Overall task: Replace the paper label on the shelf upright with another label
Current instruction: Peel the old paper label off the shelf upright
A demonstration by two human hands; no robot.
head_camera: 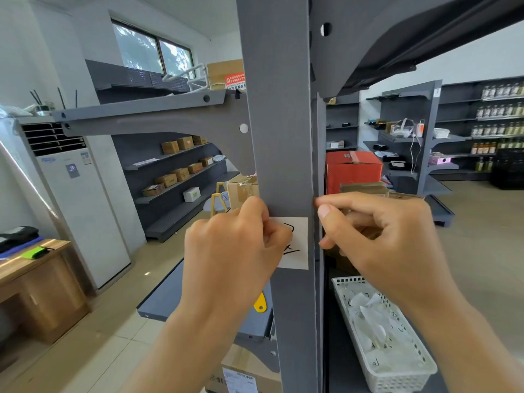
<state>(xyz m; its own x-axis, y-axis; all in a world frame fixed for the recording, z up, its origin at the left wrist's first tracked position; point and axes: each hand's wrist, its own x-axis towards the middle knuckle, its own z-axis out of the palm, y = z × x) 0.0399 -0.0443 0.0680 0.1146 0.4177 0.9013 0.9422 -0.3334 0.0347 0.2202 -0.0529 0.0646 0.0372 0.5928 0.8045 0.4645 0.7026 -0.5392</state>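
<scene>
Label: white paper label (296, 245) stuck on grey shelf upright (279, 137)
Left hand (232, 245): fingers curled, pinching label's left edge
Right hand (380, 231): loosely curled at upright's right edge, fingertip touching it

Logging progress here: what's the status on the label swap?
Left hand on the paper label, fingers pinched at its left side. Right hand curled at the shelf upright's right edge. Label on upright. Nothing in the way.

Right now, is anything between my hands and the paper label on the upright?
Nothing visible. The left hand is already on the label, covering its left part, with the fingers at that edge. The right hand sits at the right edge of the upright, just beside the label, with nothing between them.
</scene>
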